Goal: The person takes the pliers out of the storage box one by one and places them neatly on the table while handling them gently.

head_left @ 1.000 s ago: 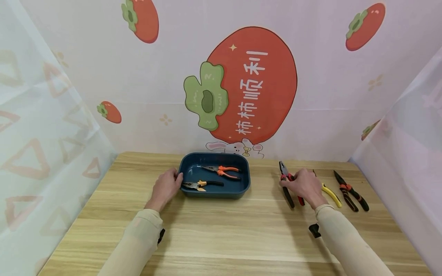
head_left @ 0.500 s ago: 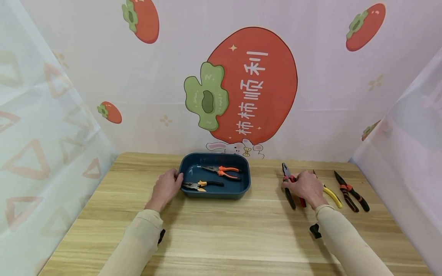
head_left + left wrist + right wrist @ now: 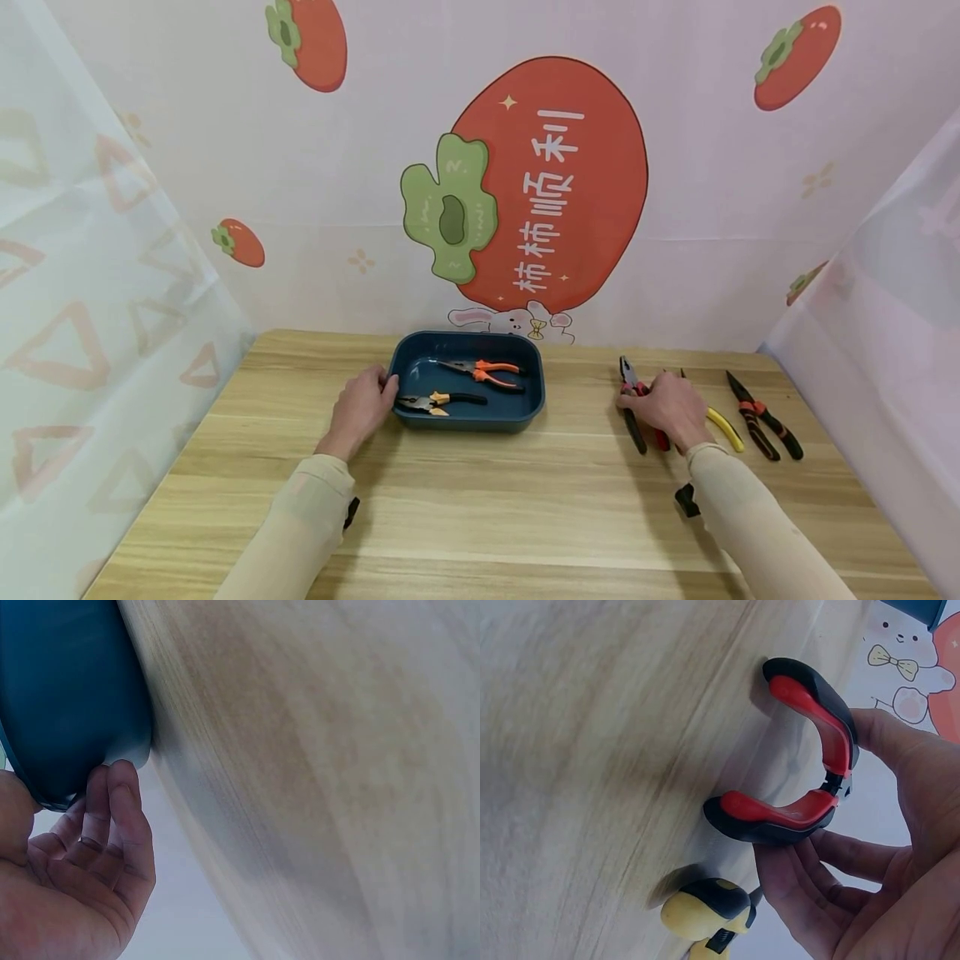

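At the left end of a dark blue plastic box point(image 3: 467, 423), my left hand point(image 3: 360, 408) grips the wall, thumb over the rim and fingers against the outside, as the left wrist view shows. Inside the box lie orange-handled long-nose pliers point(image 3: 487, 373) and pliers with black and yellow-orange handles point(image 3: 442, 402). My right hand point(image 3: 667, 408) holds combination pliers with red and black handles point(image 3: 799, 817) between thumb and fingers. Their handles are spread apart, and their metal head point(image 3: 627, 371) points to the back wall. The hand partly covers them in the head view.
Yellow-handled pliers point(image 3: 724, 429) lie just right of my right hand, partly hidden by it. Further right are long-nose pliers with black and red handles point(image 3: 763, 421). The wooden table point(image 3: 495, 517) meets a printed cloth backdrop point(image 3: 315, 283) at the back and sides.
My right hand and the red and black pliers have shifted a little to the right and slightly toward me. My left hand and the box stay in place.
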The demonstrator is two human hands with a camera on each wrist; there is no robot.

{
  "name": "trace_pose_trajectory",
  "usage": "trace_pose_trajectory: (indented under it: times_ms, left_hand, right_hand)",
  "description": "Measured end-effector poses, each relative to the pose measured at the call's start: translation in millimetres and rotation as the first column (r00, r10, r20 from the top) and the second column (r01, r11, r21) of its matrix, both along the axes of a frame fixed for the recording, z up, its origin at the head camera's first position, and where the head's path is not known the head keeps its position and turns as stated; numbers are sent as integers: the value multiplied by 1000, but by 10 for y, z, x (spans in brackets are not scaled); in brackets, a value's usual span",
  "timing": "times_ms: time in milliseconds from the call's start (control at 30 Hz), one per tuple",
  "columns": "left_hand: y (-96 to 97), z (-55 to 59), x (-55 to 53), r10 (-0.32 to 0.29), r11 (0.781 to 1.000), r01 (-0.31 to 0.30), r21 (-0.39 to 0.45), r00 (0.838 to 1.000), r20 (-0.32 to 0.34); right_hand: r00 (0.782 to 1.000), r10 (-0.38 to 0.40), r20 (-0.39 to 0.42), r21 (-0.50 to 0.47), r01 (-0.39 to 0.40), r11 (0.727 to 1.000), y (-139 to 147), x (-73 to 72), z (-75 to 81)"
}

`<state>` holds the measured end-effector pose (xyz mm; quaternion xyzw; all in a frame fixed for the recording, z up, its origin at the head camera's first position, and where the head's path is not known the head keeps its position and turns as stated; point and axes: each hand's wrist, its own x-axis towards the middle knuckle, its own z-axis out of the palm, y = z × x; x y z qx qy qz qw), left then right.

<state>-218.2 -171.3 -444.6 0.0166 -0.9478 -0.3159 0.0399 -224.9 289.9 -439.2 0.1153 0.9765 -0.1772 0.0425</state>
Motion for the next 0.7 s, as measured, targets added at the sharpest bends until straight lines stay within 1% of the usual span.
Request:
trace_pose_trajectory:
  times_ms: [233,467,700]
  left_hand:
    - [-6,2,-4,-2,1000,2,-1,1000,-5]
    - [-7,2,-1,-7,1000,7,3,1000,-8]
    - [0,10,3,-2,1000,2,13,1000,0]
  right_hand:
    - [1000,-11,10,36,11,999,15,-16,-19]
    - [1000,-22,17,48,21,999,3,-21,-33]
    - [1000,-5,15,83,4,997,-36,-30,-55]
